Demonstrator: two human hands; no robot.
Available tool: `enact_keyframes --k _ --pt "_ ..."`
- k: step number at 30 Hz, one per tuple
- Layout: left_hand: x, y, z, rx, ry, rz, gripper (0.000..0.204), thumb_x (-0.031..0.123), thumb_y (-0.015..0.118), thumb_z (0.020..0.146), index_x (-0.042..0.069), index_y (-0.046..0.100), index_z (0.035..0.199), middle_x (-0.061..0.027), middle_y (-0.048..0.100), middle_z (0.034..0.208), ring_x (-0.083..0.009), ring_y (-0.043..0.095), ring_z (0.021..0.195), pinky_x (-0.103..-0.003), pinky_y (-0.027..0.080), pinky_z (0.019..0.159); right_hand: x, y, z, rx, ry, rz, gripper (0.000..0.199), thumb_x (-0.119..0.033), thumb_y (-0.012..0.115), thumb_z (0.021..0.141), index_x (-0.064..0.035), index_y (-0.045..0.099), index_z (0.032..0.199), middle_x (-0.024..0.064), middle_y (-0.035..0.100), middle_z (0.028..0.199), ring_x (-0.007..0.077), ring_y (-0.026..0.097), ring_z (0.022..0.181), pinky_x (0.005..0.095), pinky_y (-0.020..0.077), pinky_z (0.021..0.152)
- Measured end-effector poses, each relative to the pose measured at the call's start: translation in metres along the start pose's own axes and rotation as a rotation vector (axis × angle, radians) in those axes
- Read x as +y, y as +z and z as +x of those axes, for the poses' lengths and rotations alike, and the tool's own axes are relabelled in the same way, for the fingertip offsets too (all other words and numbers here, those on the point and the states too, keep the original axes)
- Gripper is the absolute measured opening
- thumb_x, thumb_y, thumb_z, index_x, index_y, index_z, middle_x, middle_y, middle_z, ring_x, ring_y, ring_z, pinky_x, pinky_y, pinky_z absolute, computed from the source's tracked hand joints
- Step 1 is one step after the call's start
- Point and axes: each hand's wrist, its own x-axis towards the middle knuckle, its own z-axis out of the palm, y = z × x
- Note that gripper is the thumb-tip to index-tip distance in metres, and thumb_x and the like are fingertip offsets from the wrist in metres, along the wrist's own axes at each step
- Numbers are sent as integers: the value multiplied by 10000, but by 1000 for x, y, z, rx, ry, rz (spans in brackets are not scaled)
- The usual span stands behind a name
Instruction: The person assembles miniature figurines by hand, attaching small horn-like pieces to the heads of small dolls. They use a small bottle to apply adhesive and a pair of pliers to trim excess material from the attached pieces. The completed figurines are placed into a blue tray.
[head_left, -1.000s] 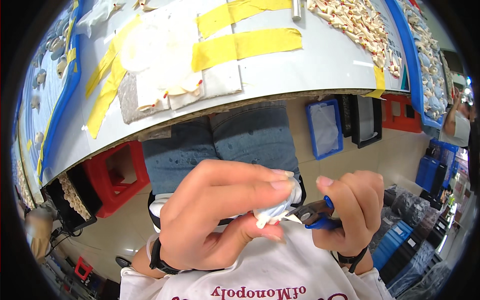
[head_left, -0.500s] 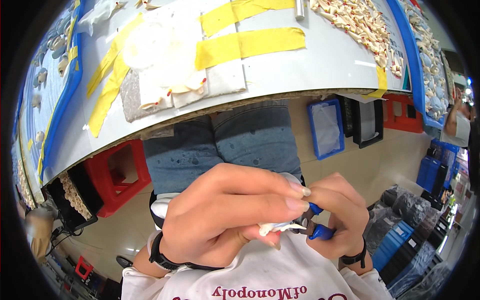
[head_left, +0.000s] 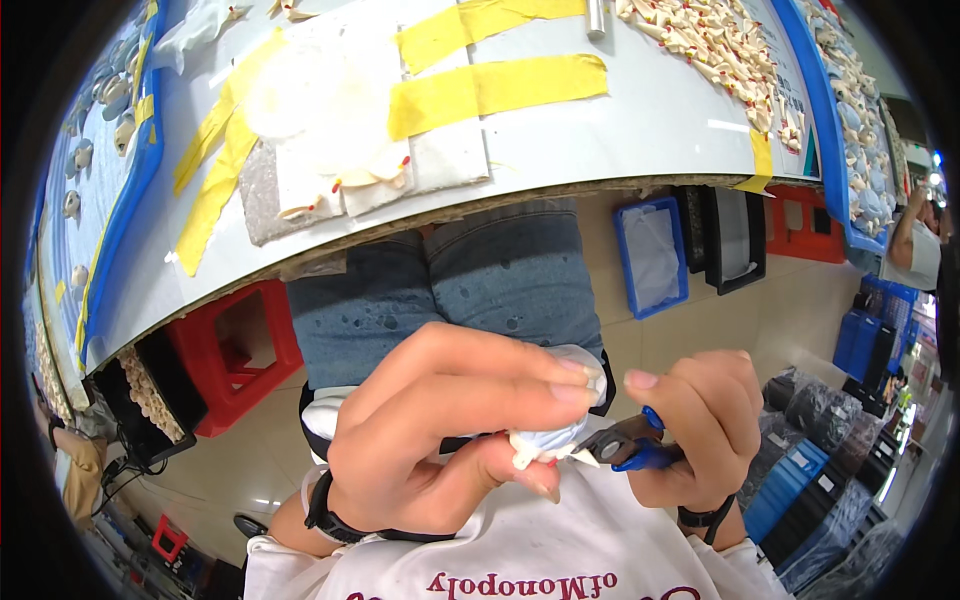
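Pinched between the thumb and fingers of my left hand (head_left: 430, 425) is a small pale blue and white moulded piece (head_left: 553, 440), partly covered by the fingers. A thin cream pointed tip (head_left: 585, 458) sticks out from it on the right. My right hand (head_left: 708, 425) is wrapped round small cutting pliers (head_left: 603, 446) with blue handles. Their dark metal jaws point left and meet the piece beside this tip; whether they are closed on it I cannot tell. Both hands are raised in front of my white shirt, above my lap.
Across the white table (head_left: 560, 140) run yellow tape strips (head_left: 500, 88). A heap of cream, red-tipped pieces (head_left: 715, 55) lies at the far right; a few more rest on a white board (head_left: 440, 160). Blue-edged trays flank the table. A red stool (head_left: 235, 355) and blue bin (head_left: 652, 258) stand below.
The pliers and my right hand have shifted slightly right and turned, so more of the jaws shows. My left fingers have drawn back a little, uncovering more of the pale blue piece.
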Motion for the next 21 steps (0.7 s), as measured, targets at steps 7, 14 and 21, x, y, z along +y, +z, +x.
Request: enact_keyframes --k 7,14,21 --pt "3 1 1 -10 -5 23 206 68 596 814 -51 514 961 -230 537 927 -231 621 737 -302 526 690 1 4 -8 125 -101 -159 312 -107 606 565 -147 680 866 -44 506 734 129 438 606 251 324 543" --pt "7 6 -1 39 5 82 235 82 652 784 -40 524 940 -211 552 911 -224 617 732 -294 522 671 0 6 -16 163 -133 -249 208 -112 620 680 -156 667 878 -46 481 741 133 441 647 258 327 557" --pt "8 8 -1 41 22 107 259 97 667 780 -48 526 941 -219 563 895 -216 608 724 -279 509 638 -2 1 -22 134 -146 -287 241 -105 593 707 -149 657 936 -24 464 789 142 444 677 268 322 555"
